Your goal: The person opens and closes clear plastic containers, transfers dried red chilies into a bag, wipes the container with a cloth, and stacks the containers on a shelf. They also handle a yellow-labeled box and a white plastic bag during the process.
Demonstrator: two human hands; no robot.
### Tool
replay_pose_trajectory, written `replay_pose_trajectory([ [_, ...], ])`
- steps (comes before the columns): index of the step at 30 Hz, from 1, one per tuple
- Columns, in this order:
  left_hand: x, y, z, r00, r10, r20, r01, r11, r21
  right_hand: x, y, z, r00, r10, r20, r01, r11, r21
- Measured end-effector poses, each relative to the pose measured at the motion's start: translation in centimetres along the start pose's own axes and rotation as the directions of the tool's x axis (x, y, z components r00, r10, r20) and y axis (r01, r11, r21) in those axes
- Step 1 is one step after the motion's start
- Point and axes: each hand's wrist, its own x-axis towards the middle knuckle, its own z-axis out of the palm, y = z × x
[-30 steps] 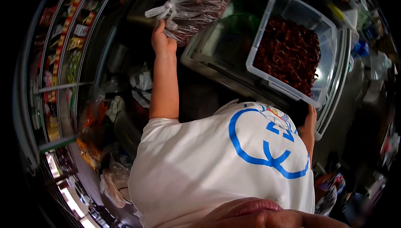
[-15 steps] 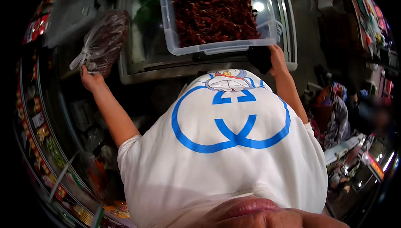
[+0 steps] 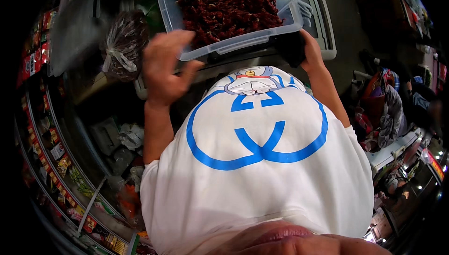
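Shirt (image 3: 257, 161): white, with a blue looping print and a small cartoon figure at its upper end; it fills the lower middle of the view, and the clear bin lies just above that upper end.
Left hand (image 3: 163, 70): raised at the bin's near left corner, fingers spread wide and curled loosely. It looks to touch or nearly touch the bin's rim; motion blur keeps me from telling whether it grips anything.
Right hand (image 3: 311, 44): at the bin's near right corner, closed around a dark object (image 3: 291, 48) that sits under the rim. Whether the fingers also bear on the bin itself I cannot tell.
Clear bin (image 3: 234, 47): a see-through plastic tub with a thick rim, held up between the two hands above the shirt, its near edge tilted toward the viewer.
Dried red chillies (image 3: 224, 2): a dark red heap inside the bin, filling most of it.
Tied bag (image 3: 124, 44): a knotted clear plastic bag with dark red contents, left of the bin and just beyond the left hand, apart from it.
Glass-topped case (image 3: 318, 16): behind and under the bin, its pale frame showing to the bin's right.
Shelves (image 3: 51, 152): packaged goods in curved rows far left of the bin.
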Motion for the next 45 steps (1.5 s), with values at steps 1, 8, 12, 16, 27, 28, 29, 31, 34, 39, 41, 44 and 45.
replay_pose_trajectory([
  [1, 1.3, 1.8, 0.7, 0.997, 0.016, 0.076, -0.019, 0.999, 0.038, 0.0, -0.1, 0.7, 1.0, -0.014, 0.019, 0.015, 0.999, -0.032],
  [8, 2.4, 0.0, 4.7, 0.89, -0.053, 0.452, 0.012, 0.996, 0.093, 1.2, -1.0, 0.4, 0.998, -0.06, -0.004, 0.06, 0.998, -0.026],
  [12, 4.4, 0.6, 5.5, 0.931, 0.108, 0.35, -0.133, 0.99, 0.05, 1.3, -2.4, -1.8, 0.997, -0.051, 0.059, 0.044, 0.994, 0.104],
  [16, 8.9, 3.1, 5.0, 0.876, -0.166, 0.454, 0.181, 0.983, 0.011, 1.4, -3.9, -3.3, 0.984, -0.175, -0.026, 0.176, 0.961, 0.214],
  [27, 16.7, 5.1, 3.6, 0.787, -0.363, 0.498, 0.533, 0.807, -0.255, -4.4, -7.1, 5.7, 0.026, -0.899, 0.437, 0.862, -0.202, -0.466],
  [28, 16.5, 5.1, 4.0, 0.791, -0.373, 0.485, 0.554, 0.773, -0.309, -4.3, -6.9, 6.8, -0.067, -0.843, 0.534, 0.823, -0.349, -0.448],
  [29, 16.4, 5.3, 4.2, 0.804, -0.339, 0.488, 0.524, 0.792, -0.313, -4.2, -6.7, 7.9, -0.082, -0.797, 0.598, 0.758, -0.44, -0.483],
  [31, 16.1, 5.4, 4.6, 0.827, -0.268, 0.494, 0.462, 0.824, -0.328, -3.3, -6.8, 9.6, -0.085, -0.688, 0.72, 0.598, -0.613, -0.516],
  [34, 15.5, 5.4, 5.0, 0.832, -0.334, 0.444, 0.515, 0.761, -0.393, -1.2, -8.7, 9.0, -0.079, -0.752, 0.655, 0.564, -0.575, -0.592],
  [39, 15.3, 5.3, 5.1, 0.782, -0.351, 0.514, 0.519, 0.824, -0.227, -1.3, -13.8, 7.3, -0.093, -0.83, 0.549, 0.713, -0.441, -0.546],
  [41, 15.5, 5.6, 5.1, 0.784, -0.353, 0.51, 0.518, 0.825, -0.225, -1.1, -14.2, 6.8, 0.024, -0.89, 0.456, 0.819, -0.244, -0.519],
  [44, 15.4, 5.6, 5.3, 0.807, -0.367, 0.463, 0.527, 0.801, -0.283, -1.6, -12.7, 5.7, 0.139, -0.947, 0.29, 0.794, -0.068, -0.604],
  [45, 15.3, 5.5, 5.5, 0.828, -0.37, 0.422, 0.517, 0.796, -0.316, -1.0, -11.0, 4.4, 0.299, -0.883, 0.361, 0.739, -0.025, -0.673],
])
